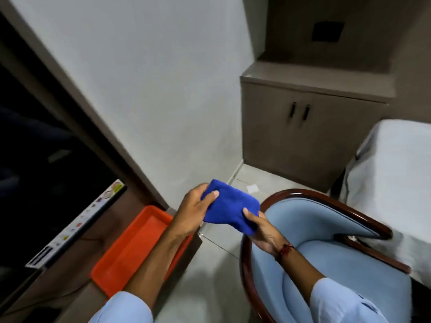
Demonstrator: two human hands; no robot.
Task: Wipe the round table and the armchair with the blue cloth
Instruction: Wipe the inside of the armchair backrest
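Two hands on one cloth here, so going left to right. Far out to the left of the fingers there's a dark screen (42,145) leaning on a wooden bench (77,273), and closer in, just below and left of the left hand, an orange tray (130,243) sits on that bench, looks empty.

The left hand (193,210) has the blue cloth (229,209) pinched at its upper left end, thumb on top and fingers (213,194) curled tight around the bunched fabric. The right hand (261,229) clamps the lower right end the same way, thumb over the top, the rest tucked underneath. So both sets of fingers are closed on the cloth, none spread wide. My guess is it's being folded or bunched into a pad, held up in the air between the hands so it's a tidy shape for wiping.

Just right of and below the right hand is the armchair (326,259), pale blue cushion with a dark wood frame. The cloth isn't touching it yet. Further right there's something under a white cover (394,164), and beyond the fingers a cabinet (303,127). No round table visible, so can't say where that stands.
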